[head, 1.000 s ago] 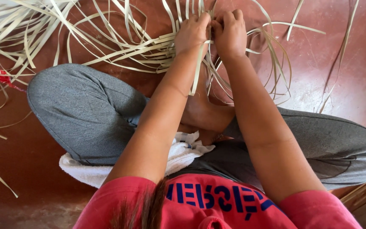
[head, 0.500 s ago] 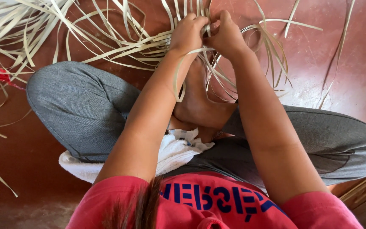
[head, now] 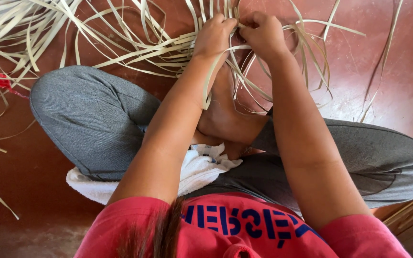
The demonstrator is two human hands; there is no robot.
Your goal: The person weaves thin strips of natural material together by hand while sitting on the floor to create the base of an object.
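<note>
Long pale palm-leaf strips [head: 135, 45] fan out over the reddish floor in front of me. My left hand [head: 214, 34] and my right hand [head: 263, 33] are side by side at the top centre, both closed on strips where several of them cross. One strip [head: 210, 81] curls down over my left forearm. My bare foot [head: 223, 112] rests just below the hands, under the strips. I sit cross-legged in grey trousers; the fingertips are hidden behind the knuckles.
More loose strips [head: 5, 28] pile at the upper left, near a small red object [head: 3, 82]. A white cloth [head: 197, 167] lies in my lap. A few single strips [head: 383, 71] trail at the right. Wooden slats [head: 409, 215] show at the lower right corner.
Both hands have drawn slightly closer together and shifted a little on the strips; the strip over my left forearm has swung. My legs have stayed still.
</note>
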